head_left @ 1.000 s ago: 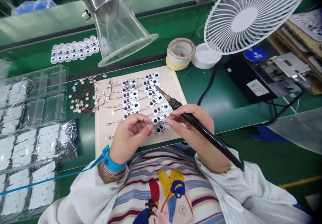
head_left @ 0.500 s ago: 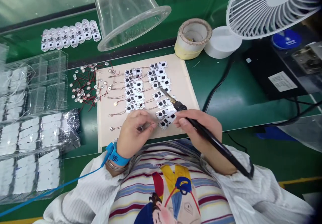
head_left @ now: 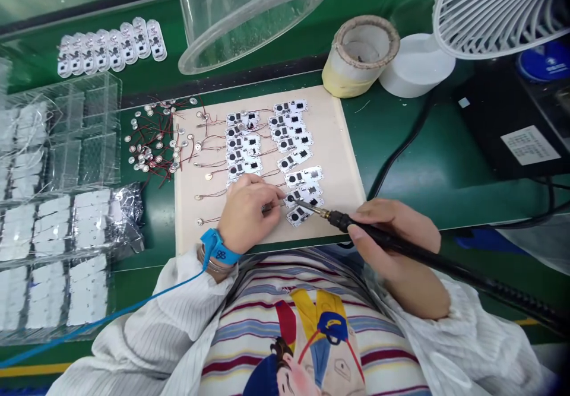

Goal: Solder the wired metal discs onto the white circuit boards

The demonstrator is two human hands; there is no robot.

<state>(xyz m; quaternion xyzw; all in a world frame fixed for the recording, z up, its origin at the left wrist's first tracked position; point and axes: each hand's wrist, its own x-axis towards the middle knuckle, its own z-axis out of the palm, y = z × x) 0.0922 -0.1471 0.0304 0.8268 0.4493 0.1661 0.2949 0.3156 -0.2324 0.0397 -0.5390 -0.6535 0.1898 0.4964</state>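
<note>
My right hand (head_left: 392, 235) is shut around the black handle of a soldering iron (head_left: 351, 227), whose metal tip (head_left: 303, 205) reaches the lowest white circuit boards (head_left: 303, 197). My left hand (head_left: 247, 212) pinches a thin wire with a small metal end (head_left: 269, 208) close to those boards. Several more boards lie in rows on a cream work mat (head_left: 333, 141). Wires run from them to small metal discs along the mat's left side. The contact point under the iron's tip is too small to make out.
A loose heap of wired discs (head_left: 151, 141) and a row of white boards (head_left: 111, 46) lie on the green bench. Clear trays (head_left: 62, 141) hold white parts at left. Behind stand a clear funnel hood (head_left: 249, 16), a tape roll (head_left: 360, 54), a white dish (head_left: 416, 66) and a fan (head_left: 499, 10).
The soldering iron has swung lower, its tip moving down to the bottom boards. My right hand has shifted rightward, and my left hand has come closer to the boards. The whole view has shifted.
</note>
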